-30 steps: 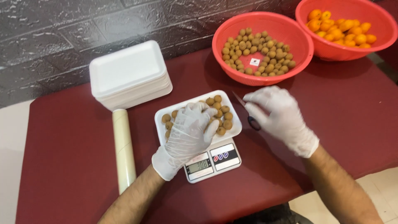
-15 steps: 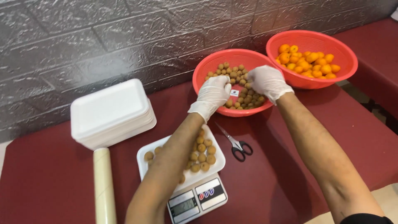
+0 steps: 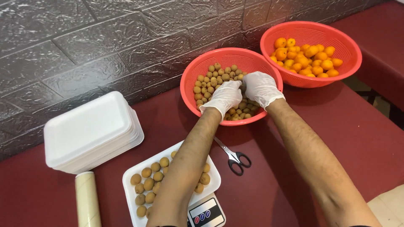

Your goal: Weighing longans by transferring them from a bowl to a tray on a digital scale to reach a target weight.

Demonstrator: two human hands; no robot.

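Head view: a stack of white foam trays (image 3: 90, 132) with rounded corners sits at the left of the dark red tabletop (image 3: 294, 151), and a roll of clear wrap (image 3: 88, 199) lies just in front of it. One more white foam tray (image 3: 130, 185), partly filled with small brown fruits (image 3: 147, 185), rests on a small digital scale (image 3: 206, 212) at the lower edge. Black-handled scissors (image 3: 233, 155) lie flat between that tray and a round red mesh plastic basket (image 3: 189, 84) heaped with round brown fruits (image 3: 210, 80). A second red basket (image 3: 349, 46) just to the right holds smooth orange fruits (image 3: 307, 56). Behind runs a dark grey textured brick wall (image 3: 84, 42). Both hands wear white gloves and are deep in the brown heap, side by side and touching: the left hand (image 3: 225, 96) and right hand (image 3: 261, 88) curl loosely over the fruits, though I cannot tell whether either one actually grips any.
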